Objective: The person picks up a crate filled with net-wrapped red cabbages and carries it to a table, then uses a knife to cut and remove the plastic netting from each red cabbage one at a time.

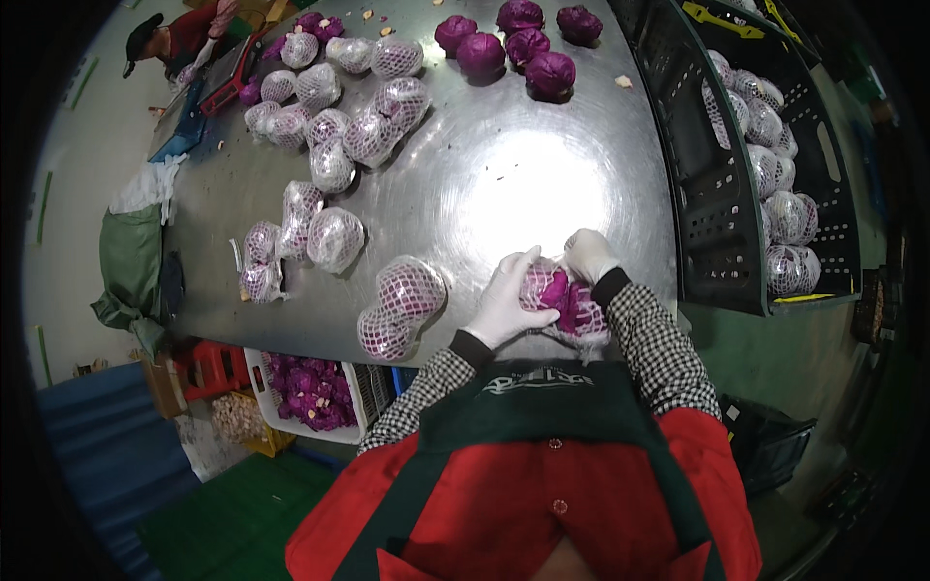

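Note:
In front of my apron lies a pair of red cabbages [574, 301] in white foam netting, with purple leaf showing through a gap in the middle. My left hand [508, 301], in a white glove, is wrapped around the left side of this pair, thumb across its front. Gloved too, my right hand [590, 256] has its fingers curled at the upper edge of the netting and appears to pinch it; the fingertips are partly hidden. Just left of my left hand rests another netted cabbage pair [401, 305], wrapped in clear film.
Several netted cabbages [336, 238] spread over the left of the steel table [450, 196]. Bare red cabbages [479, 57] sit at the far side. A black crate [788, 171] of wrapped cabbages stands right. Below the near edge is a white basket [356, 407] of leaves. Another person [182, 43] works far left.

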`<action>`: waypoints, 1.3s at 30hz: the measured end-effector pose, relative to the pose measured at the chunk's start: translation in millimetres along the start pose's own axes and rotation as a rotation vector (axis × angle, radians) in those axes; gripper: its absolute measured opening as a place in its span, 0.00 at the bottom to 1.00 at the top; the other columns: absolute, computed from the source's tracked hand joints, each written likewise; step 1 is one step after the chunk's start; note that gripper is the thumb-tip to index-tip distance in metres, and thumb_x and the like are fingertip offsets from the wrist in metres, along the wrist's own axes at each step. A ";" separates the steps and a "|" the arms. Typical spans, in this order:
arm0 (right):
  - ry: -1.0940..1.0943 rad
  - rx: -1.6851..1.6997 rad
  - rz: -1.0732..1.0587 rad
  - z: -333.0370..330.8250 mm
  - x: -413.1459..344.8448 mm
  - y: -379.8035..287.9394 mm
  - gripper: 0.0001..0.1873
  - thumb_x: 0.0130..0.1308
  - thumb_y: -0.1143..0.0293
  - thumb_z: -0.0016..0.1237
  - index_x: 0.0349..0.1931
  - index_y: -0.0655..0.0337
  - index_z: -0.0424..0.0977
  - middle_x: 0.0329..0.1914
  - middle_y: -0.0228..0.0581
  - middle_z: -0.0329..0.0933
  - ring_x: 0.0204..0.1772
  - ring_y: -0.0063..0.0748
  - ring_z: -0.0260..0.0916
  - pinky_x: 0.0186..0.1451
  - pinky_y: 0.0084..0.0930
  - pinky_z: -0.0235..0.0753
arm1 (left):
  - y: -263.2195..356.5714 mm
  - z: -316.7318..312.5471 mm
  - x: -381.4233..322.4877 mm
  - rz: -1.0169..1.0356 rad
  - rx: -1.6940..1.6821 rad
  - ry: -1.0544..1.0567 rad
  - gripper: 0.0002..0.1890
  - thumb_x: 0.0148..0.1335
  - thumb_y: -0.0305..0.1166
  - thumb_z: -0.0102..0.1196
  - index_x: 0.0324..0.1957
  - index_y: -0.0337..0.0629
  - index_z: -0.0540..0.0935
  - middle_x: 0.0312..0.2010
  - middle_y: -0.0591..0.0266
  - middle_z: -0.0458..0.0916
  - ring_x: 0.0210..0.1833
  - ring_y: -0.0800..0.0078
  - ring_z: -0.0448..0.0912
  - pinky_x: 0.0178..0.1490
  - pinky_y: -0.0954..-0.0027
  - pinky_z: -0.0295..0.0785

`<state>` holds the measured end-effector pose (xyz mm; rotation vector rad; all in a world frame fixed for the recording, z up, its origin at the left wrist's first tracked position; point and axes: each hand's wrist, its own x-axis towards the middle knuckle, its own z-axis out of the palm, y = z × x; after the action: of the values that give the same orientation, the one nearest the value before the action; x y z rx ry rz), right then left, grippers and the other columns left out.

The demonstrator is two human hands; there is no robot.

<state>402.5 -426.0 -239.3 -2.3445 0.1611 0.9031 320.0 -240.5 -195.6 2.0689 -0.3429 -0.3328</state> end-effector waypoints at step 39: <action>-0.175 1.936 -0.127 9.5 -12.7 46.4 0.15 0.65 0.80 0.31 0.49 0.74 0.68 0.46 0.51 0.75 0.47 0.38 0.76 0.51 0.31 0.79 | -19.1 -19.7 88.2 -0.730 -1.903 0.178 0.43 0.57 0.71 0.33 0.65 0.51 0.59 0.59 0.51 0.65 0.59 0.56 0.69 0.58 0.47 0.69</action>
<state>372.7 -459.1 -259.9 -0.4589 0.5008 0.3924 410.8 -248.6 -211.0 0.2260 0.6847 -0.5566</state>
